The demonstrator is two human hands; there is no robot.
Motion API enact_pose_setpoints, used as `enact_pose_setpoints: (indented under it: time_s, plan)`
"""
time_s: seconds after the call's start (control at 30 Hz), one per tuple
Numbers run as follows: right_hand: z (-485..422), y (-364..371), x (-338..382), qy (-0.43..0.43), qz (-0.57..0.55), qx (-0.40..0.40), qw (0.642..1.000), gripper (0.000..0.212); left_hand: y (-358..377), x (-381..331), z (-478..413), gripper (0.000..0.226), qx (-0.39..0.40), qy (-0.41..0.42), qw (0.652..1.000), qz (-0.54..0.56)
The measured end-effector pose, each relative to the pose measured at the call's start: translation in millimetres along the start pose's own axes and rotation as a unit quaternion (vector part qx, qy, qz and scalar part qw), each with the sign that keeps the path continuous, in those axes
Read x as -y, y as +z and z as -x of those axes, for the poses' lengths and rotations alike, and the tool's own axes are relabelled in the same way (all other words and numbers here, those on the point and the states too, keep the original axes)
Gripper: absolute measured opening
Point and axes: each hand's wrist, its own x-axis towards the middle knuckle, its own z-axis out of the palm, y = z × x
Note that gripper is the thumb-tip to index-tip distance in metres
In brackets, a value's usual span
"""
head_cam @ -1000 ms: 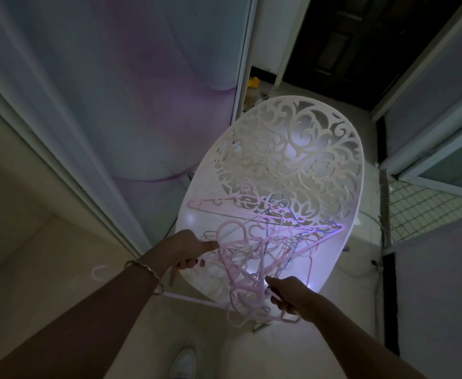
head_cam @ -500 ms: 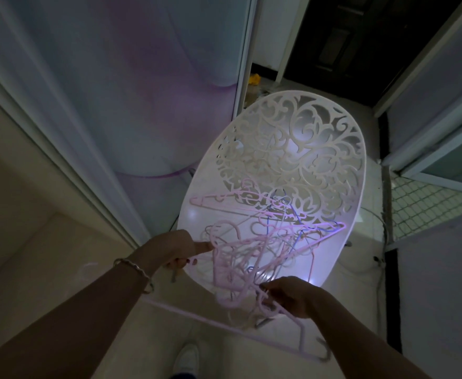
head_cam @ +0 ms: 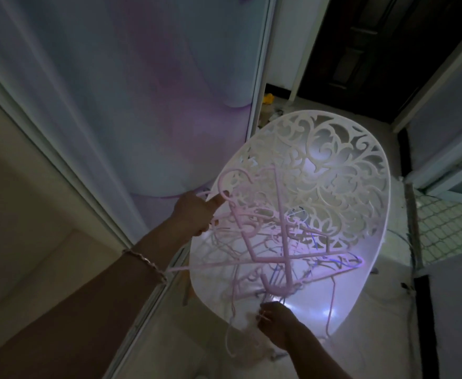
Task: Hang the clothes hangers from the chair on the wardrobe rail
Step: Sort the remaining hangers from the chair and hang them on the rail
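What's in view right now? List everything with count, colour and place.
hangers: a tangled pile, too many to count, mostly pink with a few blue, on the chair seat and partly lifted
chair: one, white, cut-out scroll back, centre right
sliding door: one, pale with a purple tint, left of the chair
dark door: one, top right, behind the chair
yellow object: one, on the floor beyond the chair, too small to identify
mesh: one patch, pale, right edge
floor: pale, around the chair
bracelet: one, metallic, on the left wrist
left hand: grips hangers near their hooks, at the chair's left rim
right hand: appears to pinch a hanger at the pile's near end
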Motion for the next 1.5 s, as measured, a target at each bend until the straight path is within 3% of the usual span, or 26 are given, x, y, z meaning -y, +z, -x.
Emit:
enact_pose_setpoints:
  time_s: [0.13, 0.23, 0.33, 0.5, 0.77, 0.87, 0.93, 1.0, 1.1, 1.17, 1.27, 1.3, 1.4, 1.5]
  plan:
    - [-7.8, 13.0, 4.9, 0.013, 0.033, -0.018, 0.999, 0.013, 6.3, 7.6, -8.5, 0.065, -0.028, -0.007, 0.999, 0.020]
    - [3.1, 20.4, 28.7, -0.004, 0.195, -0.025, 0.980, 0.009, 7.7, -0.6, -10.0, 0.059, -0.029, -0.002, 0.999, 0.035]
    - [23.1, 28.4, 61.7, -0.040, 0.232, -0.038, 0.971, 0.008, 8.2, -17.7, -7.9, 0.057, -0.037, 0.016, 0.997, 0.063]
    - [76.4, 18.7, 138.9, -0.086, -0.013, 0.022, 0.996, 0.019, -11.0, -74.6, 13.4, 0.069, -0.036, 0.052, 0.997, 0.035]
    - [242.8, -27.4, 277.3, -0.237, -0.085, 0.067, 0.965, 0.026, -78.9, -183.2, 86.9, 0.059, -0.059, 0.136, 0.989, 0.000]
    - [321.5, -42.0, 313.0, -0.300, -0.035, 0.009, 0.953, 0.021, -110.2, -219.4, 138.4, 0.042, -0.105, 0.190, 0.976, -0.026]
    - [368.5, -33.8, 325.0, -0.347, 0.076, -0.020, 0.935, 0.014, -125.8, -233.2, 166.9, 0.041, -0.128, 0.219, 0.965, -0.063]
    - [428.3, -11.2, 322.0, -0.379, 0.202, -0.001, 0.903, 0.017, -138.9, -243.9, 198.7, 0.042, -0.156, 0.229, 0.953, -0.121]
    - [520.3, 30.5, 290.5, -0.331, 0.389, 0.112, 0.852, 0.062, -153.0, -250.8, 242.8, 0.047, -0.212, 0.234, 0.930, -0.188]
    - [565.3, 56.6, 262.9, -0.299, 0.488, 0.189, 0.798, 0.095, -161.9, -253.7, 263.7, 0.051, -0.237, 0.229, 0.916, -0.228]
    - [608.1, 84.7, 217.9, -0.332, 0.597, 0.157, 0.713, 0.133, -182.7, -253.2, 295.1, 0.045, -0.261, 0.202, 0.907, -0.261]
    - [612.9, 90.1, 207.4, -0.338, 0.609, 0.138, 0.704, 0.140, -190.3, -251.9, 301.1, 0.044, -0.265, 0.190, 0.910, -0.257]
    - [621.0, 100.9, 180.3, -0.329, 0.623, 0.152, 0.694, 0.119, -211.8, -245.1, 320.6, 0.047, -0.283, 0.171, 0.909, -0.253]
    - [622.3, 112.7, 164.8, -0.390, 0.614, 0.146, 0.671, 0.069, -226.9, -240.1, 335.0, 0.048, -0.296, 0.160, 0.907, -0.255]
